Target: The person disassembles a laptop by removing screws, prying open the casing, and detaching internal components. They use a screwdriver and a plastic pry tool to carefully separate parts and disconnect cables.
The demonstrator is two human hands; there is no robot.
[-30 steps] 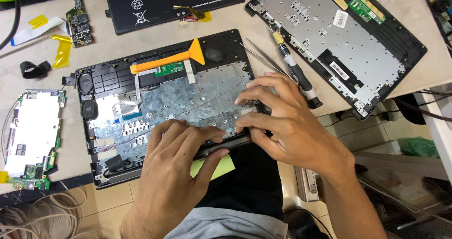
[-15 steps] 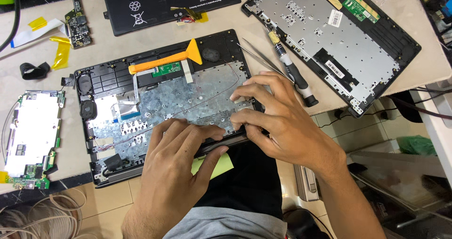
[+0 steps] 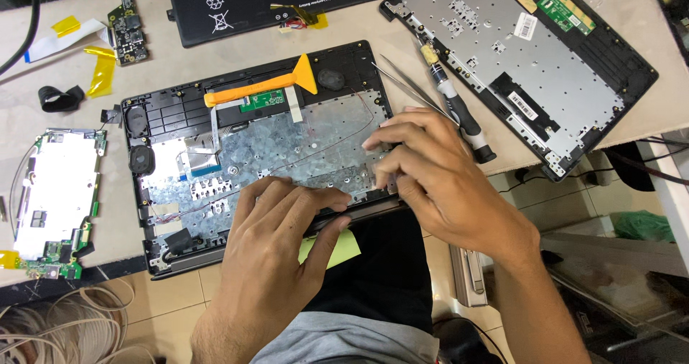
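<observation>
The pale work table [image 3: 64,263] carries everything, and it runs off under the person's lap at the near edge; on it, in the middle, lies the opened black laptop base [image 3: 251,149], its silvery metal keyboard plate [image 3: 301,142] facing up and its front edge hanging slightly past the table; a 2nd opened laptop shell [image 3: 531,63] lies well apart at the upper right, and a flat black battery pack [image 3: 273,2] sits beyond the base at the top.

The left hand [image 3: 276,253] lies flat on the plate near its front edge, fingers pressed together and pointing right, thumb hooked under the edge; the right hand [image 3: 438,177] bends over the front right corner, fingertips [image 3: 380,167] curled and pinching at the plate's rim, though what exactly they grip is hidden.

Judged from this, the grip works best with the left palm holding the base down steadily while the right lifts slowly and evenly, minding the thin wire [image 3: 323,145] that crosses the plate.

Smaller things: a removed circuit board [image 3: 54,199] at the left; an orange pry tool [image 3: 262,88] resting across the base's rear; a screwdriver [image 3: 456,106] and tweezers [image 3: 402,81] just beside the right hand; yellow tape strips [image 3: 100,70] at the far left.
</observation>
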